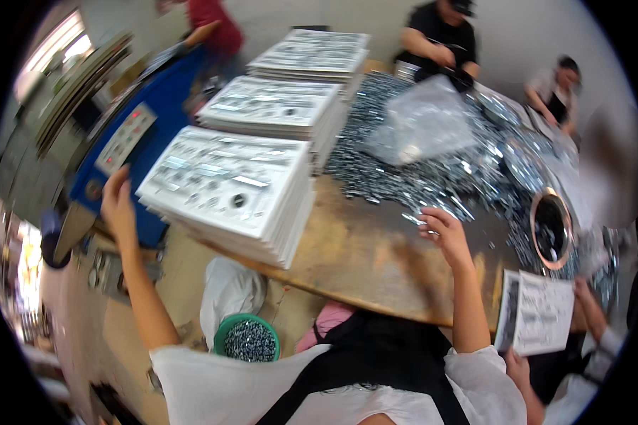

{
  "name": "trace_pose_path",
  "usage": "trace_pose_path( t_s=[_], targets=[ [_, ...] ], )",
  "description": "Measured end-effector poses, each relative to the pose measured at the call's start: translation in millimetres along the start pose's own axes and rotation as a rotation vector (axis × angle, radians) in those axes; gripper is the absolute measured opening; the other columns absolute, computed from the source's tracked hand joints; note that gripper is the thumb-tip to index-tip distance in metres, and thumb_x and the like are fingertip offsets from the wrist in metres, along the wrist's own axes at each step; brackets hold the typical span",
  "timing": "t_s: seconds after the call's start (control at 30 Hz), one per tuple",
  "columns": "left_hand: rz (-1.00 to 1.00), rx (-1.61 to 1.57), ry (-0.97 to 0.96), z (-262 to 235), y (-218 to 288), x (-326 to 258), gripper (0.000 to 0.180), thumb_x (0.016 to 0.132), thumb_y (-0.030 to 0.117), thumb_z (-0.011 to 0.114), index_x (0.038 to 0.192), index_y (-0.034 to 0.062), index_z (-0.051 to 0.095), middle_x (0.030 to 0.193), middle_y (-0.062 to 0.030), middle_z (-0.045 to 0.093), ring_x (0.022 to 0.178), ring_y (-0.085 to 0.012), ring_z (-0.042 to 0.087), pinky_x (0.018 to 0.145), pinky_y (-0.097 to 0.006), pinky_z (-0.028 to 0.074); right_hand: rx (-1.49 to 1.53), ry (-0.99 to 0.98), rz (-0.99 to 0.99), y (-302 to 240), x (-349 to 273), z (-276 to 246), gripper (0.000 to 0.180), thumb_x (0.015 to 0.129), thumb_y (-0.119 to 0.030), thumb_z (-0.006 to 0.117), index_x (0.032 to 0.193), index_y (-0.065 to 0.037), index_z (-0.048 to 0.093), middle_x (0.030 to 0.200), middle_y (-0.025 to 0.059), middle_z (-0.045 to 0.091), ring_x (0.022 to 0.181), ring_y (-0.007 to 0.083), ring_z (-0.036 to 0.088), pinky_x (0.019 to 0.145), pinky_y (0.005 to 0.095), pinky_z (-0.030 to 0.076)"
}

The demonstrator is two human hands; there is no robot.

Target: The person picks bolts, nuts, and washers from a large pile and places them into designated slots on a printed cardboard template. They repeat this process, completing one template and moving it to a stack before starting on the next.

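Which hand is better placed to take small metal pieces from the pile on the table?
The right hand, probably. It is over the wooden table, at the near edge of the pile of small metal pieces. The left hand is far out to the left, against the blue machine.

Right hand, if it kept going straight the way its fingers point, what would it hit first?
The right hand points up and left across the wooden table. It would probably first meet the heap of small shiny metal parts, whose nearest loose pieces lie just past the fingertips; depth is unclear.
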State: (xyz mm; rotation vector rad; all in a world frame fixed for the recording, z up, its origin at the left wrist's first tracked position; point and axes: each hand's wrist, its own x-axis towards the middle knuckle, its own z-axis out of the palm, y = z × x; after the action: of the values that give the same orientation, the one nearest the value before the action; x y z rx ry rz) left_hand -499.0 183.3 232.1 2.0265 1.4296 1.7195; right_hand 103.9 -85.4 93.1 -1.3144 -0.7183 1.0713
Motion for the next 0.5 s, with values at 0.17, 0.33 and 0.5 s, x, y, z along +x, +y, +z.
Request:
trace_pose_path(
  t_s=[0.17, 0.33, 0.5],
  targets=[
    [0.381, -0.502, -0.165, 84.0, 155.7, -177.4, 0.017, 0.097, 0.012, 0.057, 0.105, -0.0019, 0.062, 0.091, -0.0092, 0.061, 0.08, -0.0162, 0.055, 0.078, -0.029, 0.047, -0.191, 0.704, -0.264, 54.8, -124.3, -165.5, 0.019, 0.1, -0.009, 0.054, 0.115, -0.002, 0.064, 0.105, 0.0058, 0.07, 0.088, 0.009, 0.063, 0.074, 0.0233, 0.051],
    [-0.152, -0.74, -1.42, 262.4, 314.1, -331.9, 0.024, 0.101, 0.014, 0.053, 0.117, -0.0008, 0.064, 0.107, -0.0094, 0.064, 0.103, -0.0195, 0.063, 0.091, -0.03, 0.048, -0.541, 0.87, -0.259, 21.2, -226.4, -212.6, 0.032, 0.094, 0.0, 0.054, 0.124, -0.003, 0.064, 0.113, 0.0056, 0.069, 0.086, 0.0096, 0.06, 0.075, 0.0254, 0.052],
    [-0.553, -1.077, -1.906, 390.3, 402.1, -490.3, 0.033, 0.104, 0.011, 0.047, 0.131, -0.0074, 0.051, 0.119, -0.0169, 0.063, 0.109, -0.0232, 0.065, 0.096, -0.033, 0.053, -1.26, 1.311, -0.09, 11.3, -279.5, -392.6, 0.035, 0.09, -0.006, 0.049, 0.12, -0.008, 0.068, 0.115, 0.0208, 0.066, 0.106, 0.0383, 0.063, 0.09, 0.0443, 0.049]
  ],
)
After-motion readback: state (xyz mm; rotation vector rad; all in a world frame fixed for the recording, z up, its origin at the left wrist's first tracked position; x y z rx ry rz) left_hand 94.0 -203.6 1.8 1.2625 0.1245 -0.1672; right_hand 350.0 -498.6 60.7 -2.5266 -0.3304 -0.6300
